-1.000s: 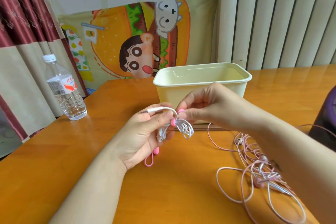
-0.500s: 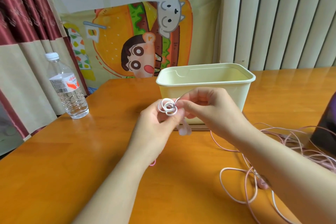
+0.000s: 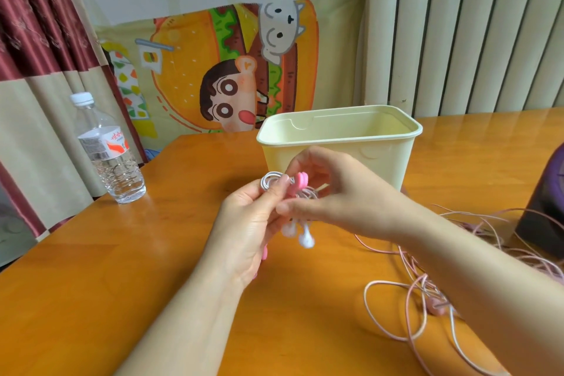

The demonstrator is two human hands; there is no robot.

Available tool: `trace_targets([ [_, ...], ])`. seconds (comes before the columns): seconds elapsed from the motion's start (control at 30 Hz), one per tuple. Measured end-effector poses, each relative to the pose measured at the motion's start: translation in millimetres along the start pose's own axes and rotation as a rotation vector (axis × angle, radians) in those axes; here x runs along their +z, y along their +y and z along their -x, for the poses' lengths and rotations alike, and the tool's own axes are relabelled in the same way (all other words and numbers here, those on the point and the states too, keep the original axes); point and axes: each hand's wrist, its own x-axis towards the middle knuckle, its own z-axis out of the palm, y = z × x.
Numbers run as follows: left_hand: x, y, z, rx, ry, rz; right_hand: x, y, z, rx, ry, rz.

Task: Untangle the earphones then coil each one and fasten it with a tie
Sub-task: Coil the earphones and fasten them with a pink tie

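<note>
An orange wooden desk [image 3: 122,284] fills the near part of the room. Behind it hang a bright cartoon burger cloth [image 3: 189,70], a red and beige curtain [image 3: 30,40] on the left and pale pleated drapes [image 3: 457,24] on the right. A capped water bottle [image 3: 108,149] stands upright near the desk's left edge, and a cream plastic bin [image 3: 381,159] sits open-topped toward the back of the desk, just beyond the person's hands. Both hands are raised above the desk in front of the bin, close together. The left hand [image 3: 247,223] has its grip closed round the white earphones [image 3: 270,181], which are wound into a small coil, its thumb pressing on the loops near the top. Two white earbuds [image 3: 305,239] dangle below the coil between the hands. The right hand [image 3: 341,198] meets the coil from the other side, its fingers curled in and its grip pinching the pink tie [image 3: 300,180] against the loops; another pink end shows under the left hand. To the right, the pink earphones [image 3: 406,293] lie in a loose tangle on the desk, partly under the right forearm. A dark purple object [image 3: 546,201] sits at the right edge, cut off by the frame.
</note>
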Motion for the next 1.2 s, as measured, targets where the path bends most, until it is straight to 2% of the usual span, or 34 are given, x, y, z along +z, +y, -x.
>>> trace_targets([
  [0.13, -5, -2, -2, 0.002, 0.043, -0.073, 11, 4, 3, -0.06, 0.073, -0.013],
  [0.33, -7, 3, -3, -0.052, 0.006, 0.055, 14, 8, 2, -0.141, 0.179, 0.051],
  [0.47, -7, 4, -3, -0.085, -0.008, 0.107, 9, 7, -1, -0.099, 0.104, 0.0],
  [0.6, -5, 3, -2, -0.115, -0.028, 0.128, -4, 5, -1, -0.005, -0.057, -0.048],
  [0.77, -10, 4, -4, -0.112, -0.037, 0.131, -16, 8, -3, 0.161, -0.134, -0.339],
  [0.83, -9, 5, -5, -0.107, -0.016, 0.157, -18, 10, -4, 0.215, -0.145, -0.361],
  [0.93, -7, 2, -6, -0.081, 0.039, 0.224, -13, 12, -4, 0.25, -0.065, -0.235],
  [1.07, -5, 2, -6, -0.059, 0.049, 0.278, -10, 9, -5, 0.245, 0.053, -0.355],
  [1.13, -8, 0, -8, -0.045, 0.07, 0.239, -15, 6, -6, 0.234, 0.099, -0.322],
  [1.2, -14, -1, -11, 0.002, 0.083, 0.048, -23, 1, -10, 0.21, 0.196, -0.209],
])
